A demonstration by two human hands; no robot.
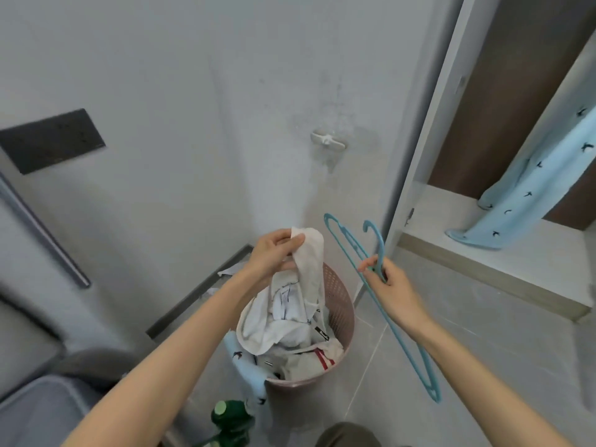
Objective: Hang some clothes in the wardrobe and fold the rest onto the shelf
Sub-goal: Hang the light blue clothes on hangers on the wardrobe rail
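Observation:
A pink laundry basket (340,304) stands on the floor by the wall, full of white and light blue clothes. My left hand (274,253) grips the top of a white garment (309,262) and holds it lifted above the basket, its lower part still inside. My right hand (392,285) holds a blue plastic hanger (403,346) near its hook, to the right of the basket. At the right, the open wardrobe (451,204) has a light blue patterned garment (529,188) hanging down onto its white bottom shelf.
A wall hook (328,141) is mounted above the basket. A dark socket panel (51,140) sits on the wall at left. A grey seat (42,398) fills the lower left corner. A green bottle (230,417) stands just in front of the basket.

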